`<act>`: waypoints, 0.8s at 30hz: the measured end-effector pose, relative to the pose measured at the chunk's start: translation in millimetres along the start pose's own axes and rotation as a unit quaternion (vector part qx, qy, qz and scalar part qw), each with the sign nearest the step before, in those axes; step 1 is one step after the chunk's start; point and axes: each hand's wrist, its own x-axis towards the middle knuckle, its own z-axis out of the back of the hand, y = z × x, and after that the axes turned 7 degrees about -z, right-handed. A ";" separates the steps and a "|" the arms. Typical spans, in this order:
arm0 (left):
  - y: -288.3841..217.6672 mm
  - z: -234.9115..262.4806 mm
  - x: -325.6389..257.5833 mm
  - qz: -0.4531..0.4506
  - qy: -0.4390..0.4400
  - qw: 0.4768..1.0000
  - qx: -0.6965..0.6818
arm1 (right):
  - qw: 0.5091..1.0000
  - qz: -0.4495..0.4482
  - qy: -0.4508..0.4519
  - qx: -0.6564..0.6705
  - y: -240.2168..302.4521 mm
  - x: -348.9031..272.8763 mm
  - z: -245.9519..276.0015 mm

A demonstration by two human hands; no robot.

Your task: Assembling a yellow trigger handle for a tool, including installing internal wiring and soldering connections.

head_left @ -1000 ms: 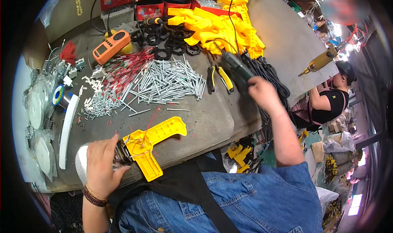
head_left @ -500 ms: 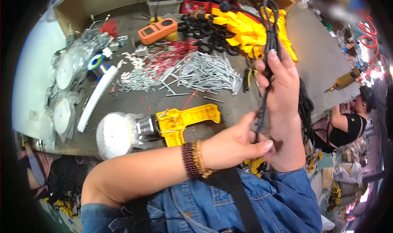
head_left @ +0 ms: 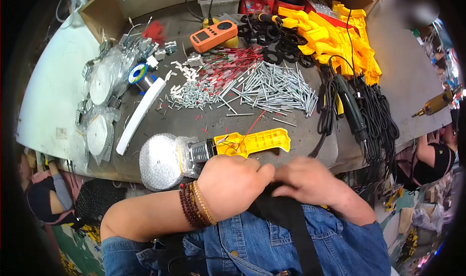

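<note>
Two bare hands meet at the near edge of a cluttered table [head_left: 182,122], just in front of a yellow handle half [head_left: 264,141]

The left hand [head_left: 237,181], knuckles up and fingers curled, overlaps the handle half's near edge in view, while the right hand [head_left: 308,181], blurred and bent at the fingers, works close beside it; what either one grips cannot be told; the handle half lies open side up, joined at its left to a bubble-wrapped round head [head_left: 160,162], with long screws [head_left: 279,89] heaped beyond and black cords [head_left: 378,128] bundled at right
</note>
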 end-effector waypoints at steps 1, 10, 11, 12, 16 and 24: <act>1.4 3.8 -0.3 -0.025 0.010 1.000 0.007 | 0.999 -0.041 0.022 -0.015 0.4 0.2 -7.8; 113.2 17.0 64.0 0.090 -0.066 0.993 -0.027 | 0.936 -0.012 0.093 0.339 -55.4 36.1 -28.1; 141.8 2.6 74.2 0.115 -0.088 0.989 -0.016 | 0.927 -0.057 0.100 0.358 -50.8 36.6 -28.2; 159.6 -10.8 80.8 0.135 -0.091 0.986 0.017 | 0.915 -0.103 0.105 0.376 -48.5 35.3 -28.5; 189.8 -35.0 111.1 0.199 -0.049 0.967 0.149 | 0.945 0.006 0.037 0.324 -56.1 36.5 -35.7; 198.8 -29.7 142.0 0.259 -0.029 0.957 0.131 | 0.938 -0.029 0.041 0.342 -57.0 33.8 -33.3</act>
